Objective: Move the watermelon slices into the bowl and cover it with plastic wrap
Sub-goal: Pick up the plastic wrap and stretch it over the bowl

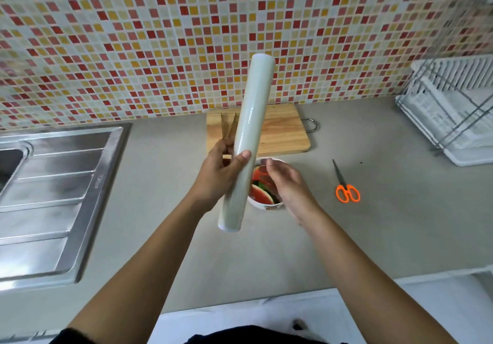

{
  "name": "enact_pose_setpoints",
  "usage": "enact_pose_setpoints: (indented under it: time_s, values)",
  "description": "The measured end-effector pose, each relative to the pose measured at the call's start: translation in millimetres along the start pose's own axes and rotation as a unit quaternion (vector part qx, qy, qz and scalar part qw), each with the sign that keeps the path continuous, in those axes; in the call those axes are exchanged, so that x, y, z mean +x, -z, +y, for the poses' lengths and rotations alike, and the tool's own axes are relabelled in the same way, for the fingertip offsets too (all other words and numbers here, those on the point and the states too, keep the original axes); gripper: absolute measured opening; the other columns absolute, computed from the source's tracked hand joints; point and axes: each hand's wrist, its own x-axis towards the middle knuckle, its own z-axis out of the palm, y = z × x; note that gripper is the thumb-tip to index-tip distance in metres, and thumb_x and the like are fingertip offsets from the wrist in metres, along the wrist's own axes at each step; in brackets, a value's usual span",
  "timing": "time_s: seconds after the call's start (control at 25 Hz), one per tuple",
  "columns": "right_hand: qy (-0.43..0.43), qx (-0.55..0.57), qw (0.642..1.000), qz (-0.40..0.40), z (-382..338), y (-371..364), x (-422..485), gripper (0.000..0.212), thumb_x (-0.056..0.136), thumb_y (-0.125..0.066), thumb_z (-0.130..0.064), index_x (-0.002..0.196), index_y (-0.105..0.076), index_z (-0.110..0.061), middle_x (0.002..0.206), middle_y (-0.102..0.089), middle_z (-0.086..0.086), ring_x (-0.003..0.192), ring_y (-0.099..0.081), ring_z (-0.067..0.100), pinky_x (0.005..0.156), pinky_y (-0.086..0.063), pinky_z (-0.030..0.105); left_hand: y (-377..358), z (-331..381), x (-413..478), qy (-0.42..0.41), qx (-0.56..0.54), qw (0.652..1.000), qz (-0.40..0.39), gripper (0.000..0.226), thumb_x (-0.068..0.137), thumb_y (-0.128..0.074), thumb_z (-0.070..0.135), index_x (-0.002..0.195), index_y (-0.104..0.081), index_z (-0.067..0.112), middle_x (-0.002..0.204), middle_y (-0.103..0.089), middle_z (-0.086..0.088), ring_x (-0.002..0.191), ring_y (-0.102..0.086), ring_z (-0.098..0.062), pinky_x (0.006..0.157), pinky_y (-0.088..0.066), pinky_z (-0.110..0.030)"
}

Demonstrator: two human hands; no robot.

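Roll of plastic wrap (246, 140) gripped by left hand (218, 175), right hand (286, 183) unclenched beside it; film may tear if pulled unevenly.

No readable text, labels, brands or numbers anywhere. Only candidate: a tiny stamped mark on the steel sink rim (97, 182), left of scene, too small and blurred to read. Plastic wrap roll (246, 140), centre, is plain, no print visible.
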Motion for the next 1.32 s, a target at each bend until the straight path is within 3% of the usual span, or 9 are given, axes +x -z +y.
enact_pose_setpoints:
  time_s: [0.12,0.28,0.48,0.6,0.72,0.84,0.92,1.12,1.32]
  values:
    - [-0.006,0.078,0.996,-0.049,-2.3,-4.1,7.0,0.012,0.09,-0.059,-0.019,0.082,-0.066,-0.013,0.077,-0.065,0.01,0.077,-0.054,0.027,0.076,-0.053,0.036,-6.6,-1.7,-6.5,0.009,-0.028,0.999,0.015,0.037,0.088,-0.058,0.042,0.117,-0.052,0.02,0.106,-0.059,0.003,0.087,-0.061,-0.005,0.066,-0.05,-0.016]
    - [-0.03,0.189,0.978,-0.082,0.6,6.1,4.0,0.013,0.09,-0.056,-0.013,0.078,-0.062,-0.014,0.079,-0.062,0.007,0.078,-0.057,0.021,0.08,-0.05,0.034,-15.4,-4.0,-14.9,0.032,-0.08,0.996,0.034,0.029,0.089,-0.057,0.037,0.112,-0.047,0.022,0.096,-0.064,0.0,0.079,-0.064,-0.009,0.061,-0.051,-0.016]
    - [-0.058,0.223,0.969,-0.088,-12.2,9.9,6.8,0.026,0.091,-0.054,-0.029,0.107,-0.06,-0.009,0.082,-0.064,0.004,0.069,-0.06,0.012,0.062,-0.052,0.022,-32.8,-7.2,-27.8,0.037,-0.138,0.99,0.014,0.026,0.09,-0.057,0.031,0.11,-0.046,0.018,0.099,-0.066,-0.012,0.078,-0.067,-0.011,0.061,-0.053,-0.02]
    - [-0.062,0.258,0.962,-0.063,-21.2,15.8,11.6,0.006,0.09,-0.055,-0.009,0.086,-0.06,-0.01,0.059,-0.064,-0.003,0.051,-0.06,0.006,0.052,-0.052,0.019,-39.4,-8.5,-31.9,0.041,-0.139,0.989,0.022,0.026,0.09,-0.057,0.03,0.111,-0.046,0.017,0.108,-0.062,-0.017,0.085,-0.064,-0.016,0.063,-0.052,-0.02]
    - [-0.108,0.349,0.928,-0.079,-23.1,18.6,12.0,0.012,0.09,-0.054,-0.014,0.08,-0.059,-0.014,0.056,-0.062,-0.005,0.05,-0.058,0.004,0.051,-0.051,0.017,-46.0,-7.8,-35.6,0.04,-0.166,0.985,0.021,0.027,0.091,-0.056,0.026,0.112,-0.044,0.012,0.108,-0.06,-0.019,0.072,-0.067,-0.015,0.058,-0.052,-0.022]
    - [-0.093,0.27,0.955,-0.086,-27.9,20.1,14.0,0.017,0.089,-0.058,-0.027,0.078,-0.07,-0.021,0.056,-0.058,-0.009,0.043,-0.049,0.002,0.044,-0.046,0.014,-50.0,-12.1,-42.3,0.044,-0.171,0.984,0.008,0.028,0.091,-0.057,0.027,0.112,-0.045,0.014,0.108,-0.06,-0.017,0.074,-0.066,-0.008,0.059,-0.052,-0.018]
    - [-0.066,0.228,0.969,-0.076,-31.3,21.1,17.1,0.018,0.088,-0.06,-0.02,0.075,-0.072,-0.021,0.058,-0.058,-0.01,0.044,-0.048,0.001,0.044,-0.045,0.015,-51.6,-15.2,-46.0,0.048,-0.156,0.986,0.009,0.026,0.09,-0.057,0.03,0.111,-0.046,0.02,0.109,-0.061,-0.015,0.081,-0.064,-0.006,0.062,-0.05,-0.016]
    - [-0.108,0.351,0.929,-0.042,-37.4,17.9,21.3,0.011,0.088,-0.057,-0.01,0.079,-0.063,-0.013,0.056,-0.06,-0.004,0.047,-0.055,0.004,0.046,-0.048,0.017,-57.4,-17.7,-49.6,0.054,-0.147,0.987,0.03,0.026,0.091,-0.059,0.029,0.11,-0.045,0.019,0.111,-0.061,-0.017,0.093,-0.063,-0.022,0.069,-0.052,-0.024]
    - [-0.128,0.227,0.965,-0.014,-41.6,15.7,27.2,0.005,0.084,-0.066,-0.023,0.08,-0.067,-0.019,0.069,-0.06,-0.007,0.052,-0.05,0.006,0.053,-0.047,0.021,-61.1,-22.9,-55.6,0.071,-0.144,0.987,0.011,0.042,0.08,-0.063,0.038,0.118,-0.05,0.025,0.112,-0.064,-0.004,0.1,-0.062,-0.015,0.075,-0.051,-0.022]
